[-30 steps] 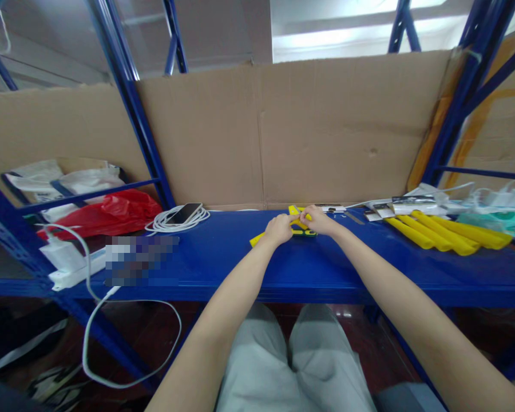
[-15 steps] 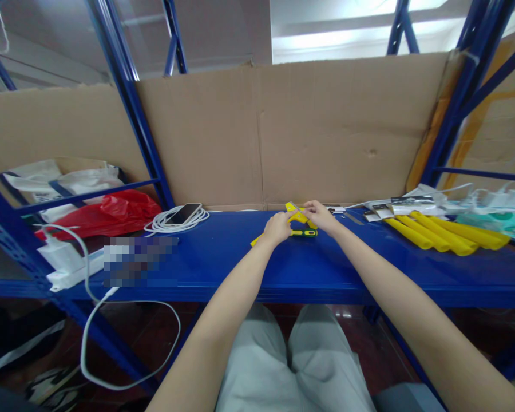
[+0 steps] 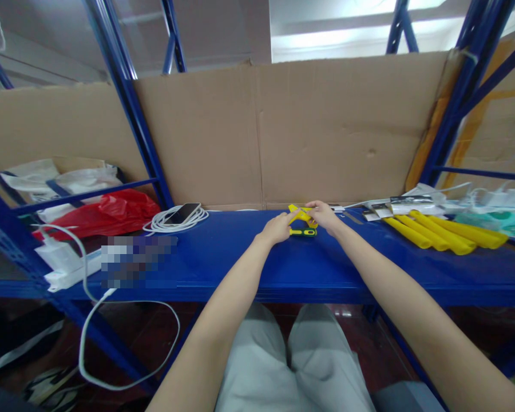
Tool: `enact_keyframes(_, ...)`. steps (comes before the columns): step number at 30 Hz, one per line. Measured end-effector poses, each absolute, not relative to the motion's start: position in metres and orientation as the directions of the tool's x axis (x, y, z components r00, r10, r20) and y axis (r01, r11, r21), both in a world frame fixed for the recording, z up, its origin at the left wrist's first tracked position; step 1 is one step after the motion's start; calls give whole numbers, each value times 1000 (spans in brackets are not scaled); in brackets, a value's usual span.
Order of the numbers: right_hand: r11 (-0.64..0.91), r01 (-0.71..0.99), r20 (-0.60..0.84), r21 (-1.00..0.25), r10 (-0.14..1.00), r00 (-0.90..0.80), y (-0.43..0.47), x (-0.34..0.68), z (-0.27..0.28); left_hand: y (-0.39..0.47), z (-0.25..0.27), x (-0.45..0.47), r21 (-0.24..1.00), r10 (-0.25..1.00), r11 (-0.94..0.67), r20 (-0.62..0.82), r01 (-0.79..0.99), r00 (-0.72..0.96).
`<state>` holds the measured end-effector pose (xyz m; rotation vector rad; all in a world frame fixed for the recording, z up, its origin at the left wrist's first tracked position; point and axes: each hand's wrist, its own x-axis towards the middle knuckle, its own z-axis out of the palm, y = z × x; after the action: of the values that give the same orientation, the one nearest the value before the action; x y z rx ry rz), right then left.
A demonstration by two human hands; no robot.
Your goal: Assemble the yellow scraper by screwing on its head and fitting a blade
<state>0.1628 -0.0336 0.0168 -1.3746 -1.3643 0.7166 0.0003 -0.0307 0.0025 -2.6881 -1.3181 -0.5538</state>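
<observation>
Toward the back of the blue shelf, my left hand [image 3: 278,228] is closed round a yellow plastic piece [image 3: 299,216] with a wide end. My right hand [image 3: 323,216] pinches the same piece from the other side, fingers pressed together near its right edge. My fingers cover much of it, so its kind is hard to make out. Just below the hands lies a green and yellow screwdriver handle [image 3: 310,232], its left end hidden behind my left hand.
Several yellow tube-like pieces [image 3: 440,232] lie on the blue shelf [image 3: 223,257] at right, beside silvery packets [image 3: 412,203]. At left are a phone [image 3: 184,213] on a coiled white cable [image 3: 154,224], a red plastic bag [image 3: 115,212] and a power strip [image 3: 75,276]. Cardboard [image 3: 309,131] stands behind.
The yellow piece has turned and shifted slightly right in my hands. The yellow strip that showed left of my left hand, and the thin grey strip across the piece, are no longer visible.
</observation>
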Motion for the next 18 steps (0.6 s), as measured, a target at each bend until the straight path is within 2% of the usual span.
enact_keyframes(6, 155, 332, 232, -931, 950, 207, -34, 164, 18, -32, 4, 1, 67, 718, -649, 383, 758, 581)
enact_keyframes(10, 144, 310, 220, -940, 950, 223, -26, 174, 17, -29, 4, 1, 162, 726, -652, 417, 740, 548)
enact_keyframes(13, 97, 444, 260, -891, 909, 324, -17, 199, 12, -26, 3, 2, 334, 744, -650, 464, 683, 481)
enact_keyframes(16, -74, 747, 372, -661, 832, 412, -14, 233, 1, -26, 7, 3, 607, 805, -592, 469, 529, 363)
enact_keyframes(18, -230, 820, 340, -525, 826, 450, -15, 252, -9, -28, 11, 5, 799, 882, -465, 379, 382, 280)
